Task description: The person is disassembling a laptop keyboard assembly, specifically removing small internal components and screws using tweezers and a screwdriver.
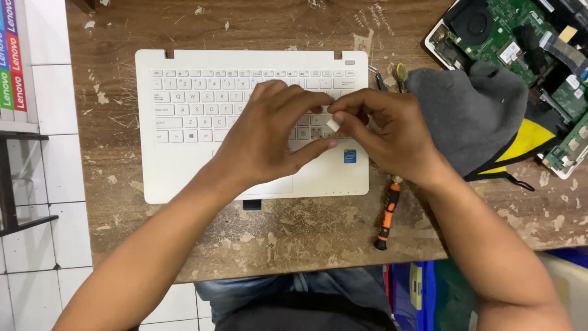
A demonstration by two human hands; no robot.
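Left hand and right hand meet over keyboard's right half. Right fingertips pinched on small white keycap; left fingers curled, tips touching it. Keycap small, squarish, lies between both hands, right nearer. White laptop keyboard deck mid-bench, long axis left-right. Orange screwdriver near bench front edge; grey cloth right.

Scuffed brown wooden table; white tiled floor at left.
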